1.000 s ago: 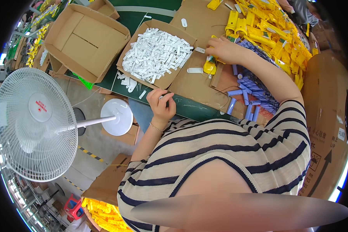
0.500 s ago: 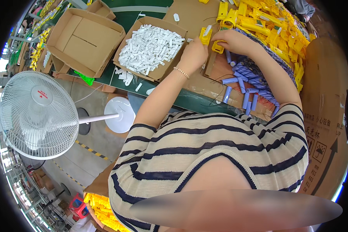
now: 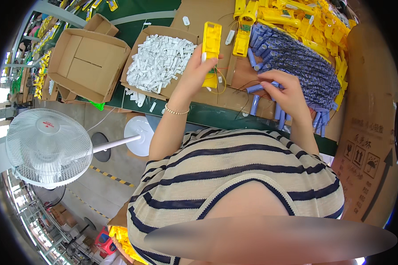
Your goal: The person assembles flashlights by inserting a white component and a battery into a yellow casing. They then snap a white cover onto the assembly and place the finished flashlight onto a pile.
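Note:
My left hand (image 3: pixel 194 70) is closed around a long yellow plastic housing (image 3: pixel 212 39), held above the bench. A small green circuit board and thin red and yellow wires show at its lower end, beside my fingers. To the right, my right hand (image 3: pixel 289 92) pinches a blue cylindrical battery cell (image 3: pixel 254 88) with thin dark wires at its end; the thumb and fingers hide part of it. Other loose blue cells (image 3: pixel 254 105) lie below that hand. Another yellow housing (image 3: pixel 242 42) with a green board rests on the cardboard between my hands, farther away.
A cardboard tray of small white plastic parts (image 3: pixel 157 62) stands left of my left hand, with an emptier cardboard box (image 3: pixel 82 66) beyond. Stacked blue cells (image 3: pixel 296 57) and heaped yellow housings (image 3: pixel 296 13) fill the right. A white fan (image 3: pixel 48 145) stands at left, a large carton (image 3: pixel 367 132) at right.
My left hand has drawn back leftward, and a yellow housing now stands up in it. My right hand has left the yellow housing and come nearer, onto a blue battery cell.

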The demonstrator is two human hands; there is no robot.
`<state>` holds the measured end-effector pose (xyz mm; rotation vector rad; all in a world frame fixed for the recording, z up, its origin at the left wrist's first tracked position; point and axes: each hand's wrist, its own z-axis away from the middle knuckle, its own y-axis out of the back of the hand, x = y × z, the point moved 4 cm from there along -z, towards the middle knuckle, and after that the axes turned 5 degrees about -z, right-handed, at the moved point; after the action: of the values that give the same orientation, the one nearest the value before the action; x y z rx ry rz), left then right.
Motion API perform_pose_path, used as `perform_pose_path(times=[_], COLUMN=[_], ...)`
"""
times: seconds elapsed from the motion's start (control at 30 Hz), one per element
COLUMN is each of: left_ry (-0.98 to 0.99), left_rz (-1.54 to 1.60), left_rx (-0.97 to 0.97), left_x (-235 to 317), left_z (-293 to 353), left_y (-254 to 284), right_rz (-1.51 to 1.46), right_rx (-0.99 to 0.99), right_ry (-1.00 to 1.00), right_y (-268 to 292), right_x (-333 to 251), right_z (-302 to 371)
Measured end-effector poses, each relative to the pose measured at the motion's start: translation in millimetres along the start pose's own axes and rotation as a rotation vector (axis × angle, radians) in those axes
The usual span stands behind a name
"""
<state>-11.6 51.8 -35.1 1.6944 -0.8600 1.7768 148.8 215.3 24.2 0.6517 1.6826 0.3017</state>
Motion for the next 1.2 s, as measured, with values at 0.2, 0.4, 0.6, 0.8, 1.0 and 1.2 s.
perform_pose_path(times=[0.2, 0.4, 0.6, 0.8, 1.0, 1.2], left_ry=[-0.209, -0.422, -0.573, -0.556, -0.391, -0.406], left_rz=[0.298, 0.284, -0.054, -0.125, -0.062, -0.147], left_rx=[-0.175, -0.091, 0.249, 0.258, 0.177, 0.085], left_x=[47, 70, 57, 49, 31, 22], left_z=[31, 40, 45, 42, 41, 43], left_y=[-17, -7, 32, 34, 19, 7], right_rz=[-0.376, -0.843, -0.809, -1.107, -1.074, -0.921], right_rx=[-0.206, -0.529, -0.141, -0.387, -0.377, -0.488], right_ry=[-0.029, -0.188, -0.387, -0.135, -0.083, -0.232], right_y=[-49, -99, -90, -58, -46, -55], right_x=[-7, -3, -1, -30, -44, -28], right_z=[-18, -25, -17, -18, -33, -47])
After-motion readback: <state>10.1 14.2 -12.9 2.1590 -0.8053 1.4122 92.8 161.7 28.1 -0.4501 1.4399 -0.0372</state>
